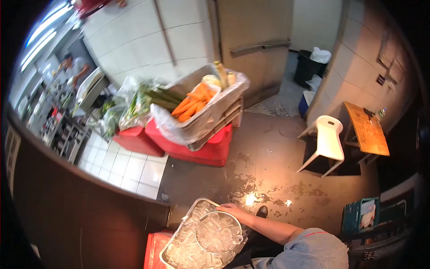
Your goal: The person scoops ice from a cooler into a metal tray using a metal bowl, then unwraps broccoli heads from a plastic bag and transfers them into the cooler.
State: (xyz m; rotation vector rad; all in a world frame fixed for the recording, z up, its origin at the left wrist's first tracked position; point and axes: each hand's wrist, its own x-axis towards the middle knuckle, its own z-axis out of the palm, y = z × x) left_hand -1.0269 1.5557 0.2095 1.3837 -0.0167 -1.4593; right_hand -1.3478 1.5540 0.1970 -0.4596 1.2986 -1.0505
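A rectangular tub [168,249] full of clear ice cubes is at the bottom of the view. Inside it, a round container [197,240] heaped with ice sits among the loose cubes [186,242]. My right hand [237,212] reaches in from the right, its fingers closed at the round container's upper edge, close to the tub's rim. The far side of the grip is hidden. My left hand is out of view.
A red box [154,251] stands beside the tub. Ahead, a plastic-lined crate [212,127] of carrots and other vegetables rests on a red container [192,154]. A white stool [329,139] and wooden table [367,130] stand right. The floor [268,179] looks wet. Another person [78,69] is far left.
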